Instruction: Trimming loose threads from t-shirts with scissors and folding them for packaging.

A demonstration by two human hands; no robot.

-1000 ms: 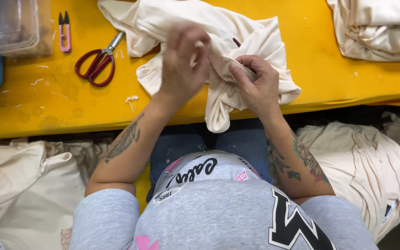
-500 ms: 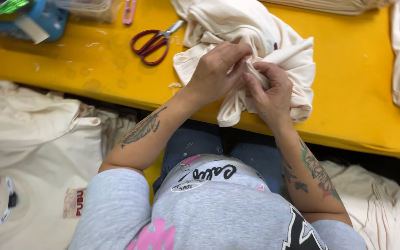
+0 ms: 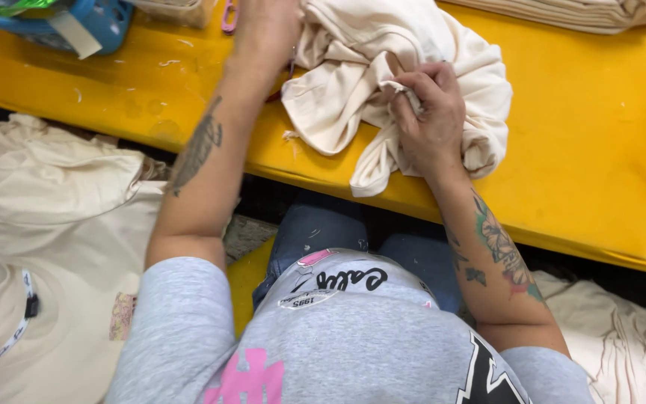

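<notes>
Our two hands work at a crumpled cream garment [image 3: 413, 97] on a yellow table [image 3: 600, 150].

Our right hand [image 3: 431, 120] pinches a small fold of the cloth near the garment's middle. Our left hand [image 3: 267, 30] reaches to the far edge, over pink-handled scissors [image 3: 228, 19]; we cannot tell its grip. A blue bin [image 3: 91, 19] sits far left. More cream garments [image 3: 46, 247] lie piled below the near-left table edge.

Bright even overhead light, soft shadows under yellow table [image 3: 577, 150] edge; slight motion blur, no glare.
</notes>
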